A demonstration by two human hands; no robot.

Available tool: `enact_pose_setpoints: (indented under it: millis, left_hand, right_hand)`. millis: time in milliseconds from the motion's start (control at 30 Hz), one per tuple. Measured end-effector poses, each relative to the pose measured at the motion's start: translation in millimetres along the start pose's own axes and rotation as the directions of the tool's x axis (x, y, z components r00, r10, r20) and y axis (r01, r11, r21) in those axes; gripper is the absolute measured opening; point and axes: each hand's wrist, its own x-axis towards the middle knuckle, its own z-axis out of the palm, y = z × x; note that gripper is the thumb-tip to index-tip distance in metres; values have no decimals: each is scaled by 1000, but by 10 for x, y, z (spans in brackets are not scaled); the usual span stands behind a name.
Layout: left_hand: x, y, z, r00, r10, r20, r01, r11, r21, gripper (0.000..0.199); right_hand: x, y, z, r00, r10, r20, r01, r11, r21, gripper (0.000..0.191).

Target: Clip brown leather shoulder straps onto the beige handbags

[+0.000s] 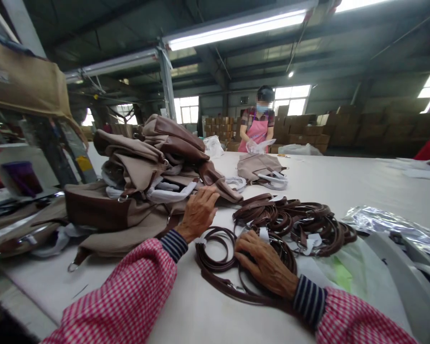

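Observation:
Coiled brown straps [218, 282] with metal clasps lie on the white table, and my right hand [263, 260] rests on them with its fingers curled over the coils; what is under the fingertips is hidden. My left hand [199, 212] is just beyond the left coil, beside the heap of beige and brown bags [129, 210], its fingers bent and close together. Whether it holds anything is not visible. More coiled straps [297, 217] with white tags are heaped beyond my right hand.
Across the white table [344, 181], a person in a pink apron [258, 131] handles clear plastic near a beige bag [260, 167]. Silver foil packaging [397, 229] and a grey bag [387, 277] lie at the right. Stacked cartons [297, 129] stand behind.

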Motion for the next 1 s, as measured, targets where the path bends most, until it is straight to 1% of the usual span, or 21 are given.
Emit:
enact_pose_setpoints:
  millis: [33,67,100,133,167,200,267,333,400,433,500,567,633,733,800,867,900,933,967,1000]
  left_hand:
    - [160,-65,46,999,36,37,-38,998,51,51]
    - [311,-129,107,992,79,102,-92,988,124,66]
    - [446,-189,178,979,113,171,-144,972,183,76]
    - [559,-245,256,968,130,216,-176,961,214,79]
    - [649,-293,334,960,134,246,-193,953,235,76]
    - [719,-333,407,959,128,253,-190,952,239,68]
    - [812,-393,512,967,98,235,-156,957,243,48]
    - [882,-441,532,979,49,196,-98,964,249,35]
    - [966,-495,444,991,-24,130,-9,968,249,32]
    - [1019,-528,358,994,-67,87,44,968,246,32]
    - [1142,-593,113,987,-159,-15,158,961,228,32]
    - [1263,-631,-207,962,-243,-125,264,944,196,30]
    - [1346,-611,-564,928,-302,-219,338,929,153,28]
    - [1338,-461,-1089,884,-331,-328,382,918,103,26]
    - [1227,-325,-1387,852,-354,-386,365,930,-46,25]
    - [1043,-208,-1628,826,-392,-404,311,916,-254,27]
    - [932,-162,-1728,821,-420,-387,287,889,-357,28]
    - [814,-127,-1817,817,-462,-344,284,842,-458,30]
    - [693,-100,-1896,812,-515,-274,309,778,-547,31]
    - [574,-82,-1967,795,-577,-187,352,690,-632,31]
  right_hand:
    - [-1,6,5,1000,2,0,-2,1000,7,14]
    - [-2,11,9,1000,4,0,-4,1000,14,14]
    - [-1,14,12,1000,7,-1,-7,1000,19,14]
    - [-1,16,13,1000,11,-2,-11,1000,23,14]
    - [-2,16,13,1000,15,-4,-15,1000,26,14]
    - [-3,14,12,1000,18,-6,-18,999,29,14]
    - [-6,8,9,1000,22,-8,-21,999,35,13]
    - [-10,1,8,1000,23,-9,-22,999,40,13]
    - [-11,1,8,1000,19,-12,-18,999,38,13]
    - [-11,4,9,1000,16,-14,-15,999,36,13]
    - [-10,17,11,1000,8,-20,-8,999,31,14]
    - [-9,37,18,1000,2,-25,-1,1000,29,14]
    - [-8,57,28,1000,-2,-30,2,1000,26,14]
    - [-7,68,46,1000,-10,-29,11,1000,16,16]
    - [2,61,49,999,-24,-29,25,1000,7,18]
    - [22,53,31,999,-26,-33,27,999,33,20]
    - [35,54,10,1000,-14,-27,16,997,80,19]
    - [50,60,-21,1000,1,-10,1,990,141,17]
    - [64,74,-63,1000,19,8,-20,978,209,18]
    - [72,92,-115,999,36,25,-42,958,283,22]
